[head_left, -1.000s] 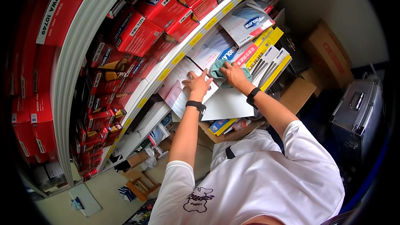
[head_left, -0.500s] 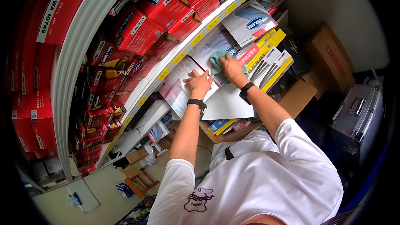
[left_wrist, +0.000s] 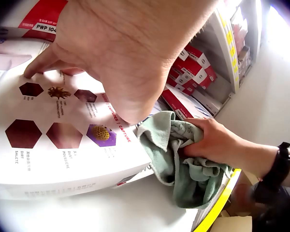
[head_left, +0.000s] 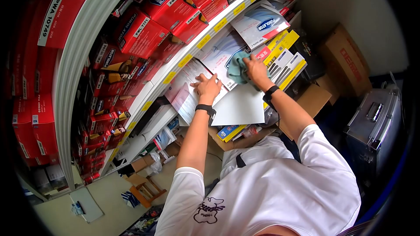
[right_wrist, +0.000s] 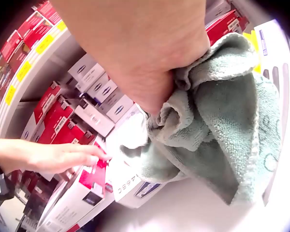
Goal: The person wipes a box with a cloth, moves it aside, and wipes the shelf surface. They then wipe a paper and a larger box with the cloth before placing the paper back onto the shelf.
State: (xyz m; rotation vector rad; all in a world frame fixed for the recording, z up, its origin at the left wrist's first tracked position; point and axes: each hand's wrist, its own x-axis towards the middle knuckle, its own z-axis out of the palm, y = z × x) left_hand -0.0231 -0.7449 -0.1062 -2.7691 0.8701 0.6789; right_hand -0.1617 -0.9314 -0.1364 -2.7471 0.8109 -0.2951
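Shelving: the white metal shelf (head_left: 175, 67) ran diagonally across the head view, its upper levels packed with red filter boxes (head_left: 140, 32), with brown cartons (head_left: 345, 59) and a metal case (head_left: 374, 118) off to the right.
Stack of boxes: large flat white boxes (head_left: 238, 107) lay piled below the shelf edge — stiff card, probably light and smooth-faced, best steadied with a flat palm and not gripped at a corner.
Printed box: the topmost one, with hexagon pictures (left_wrist: 63, 130), lay under the left hand.
Left hand: the left hand (head_left: 208, 88) rested on that box with fingers straight and slightly spread, the fingertips (left_wrist: 31, 72) pressing down — nothing was pinched.
Cloth: the green cloth (right_wrist: 217, 130) lay bunched on the box faces just right of the left hand, near the yellow-edged packs (head_left: 284, 67). It looked soft, limp and light, and would fold up if taken by one edge, so a bunched handful suited it.
Right hand: the right hand (head_left: 256, 71) held the cloth with fingers (left_wrist: 203, 140) curled into its folds, palm pressing it onto the box.
Change: compared with one second before, the right hand and cloth had shifted to the right and a little up, toward the yellow-edged packs; the left hand lay in nearly the same spot.
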